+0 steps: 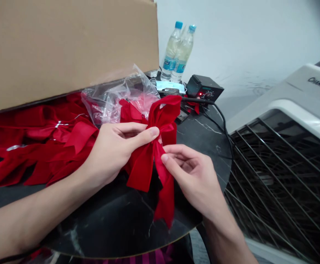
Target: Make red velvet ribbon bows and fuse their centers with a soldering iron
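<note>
A red velvet bow (142, 168) with loops at the top and tails hanging down is held up over the black table. My left hand (118, 143) grips it near the centre knot, thumb pressed on the front. Lower on the right, my right hand (189, 168) pinches a shinier red ribbon tail between thumb and fingers. The fingers behind the bow are partly hidden. To the left lies a pile of more red bows (39, 146), some with silvery wire ties at their middles.
A large cardboard box (72, 44) stands behind the pile, with a clear plastic bag (107, 102) beside it. Further back are two water bottles (182, 53), a blue face mask (171, 87) and a black control box (204, 90) with a cable. A grey fan unit (283, 161) borders the round table (107, 223).
</note>
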`<act>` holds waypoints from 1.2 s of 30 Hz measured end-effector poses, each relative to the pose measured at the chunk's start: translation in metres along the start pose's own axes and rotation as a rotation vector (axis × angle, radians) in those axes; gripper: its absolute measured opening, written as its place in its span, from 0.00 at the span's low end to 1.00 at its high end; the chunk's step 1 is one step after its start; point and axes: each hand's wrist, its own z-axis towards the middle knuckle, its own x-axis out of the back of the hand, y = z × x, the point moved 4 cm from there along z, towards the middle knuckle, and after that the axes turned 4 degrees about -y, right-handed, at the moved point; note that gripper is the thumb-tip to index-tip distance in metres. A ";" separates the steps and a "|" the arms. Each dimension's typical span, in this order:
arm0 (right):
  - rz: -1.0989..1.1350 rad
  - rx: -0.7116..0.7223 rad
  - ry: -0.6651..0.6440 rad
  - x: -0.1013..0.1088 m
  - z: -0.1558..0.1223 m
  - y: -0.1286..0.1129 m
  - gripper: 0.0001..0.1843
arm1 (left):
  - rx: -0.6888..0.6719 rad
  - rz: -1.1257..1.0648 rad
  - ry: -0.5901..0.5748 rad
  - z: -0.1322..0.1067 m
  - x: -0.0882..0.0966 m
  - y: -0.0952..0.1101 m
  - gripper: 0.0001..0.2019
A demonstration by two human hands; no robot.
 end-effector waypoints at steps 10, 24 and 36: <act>-0.658 -0.320 -0.612 0.047 -0.061 0.002 0.06 | -0.062 0.000 0.100 0.014 0.021 0.011 0.08; -0.687 0.451 0.110 -0.014 0.009 -0.038 0.08 | -0.091 0.154 0.046 0.004 0.012 0.005 0.08; -0.147 -0.183 -0.217 -0.009 -0.033 0.008 0.04 | -0.027 0.146 -0.013 0.002 0.009 0.004 0.12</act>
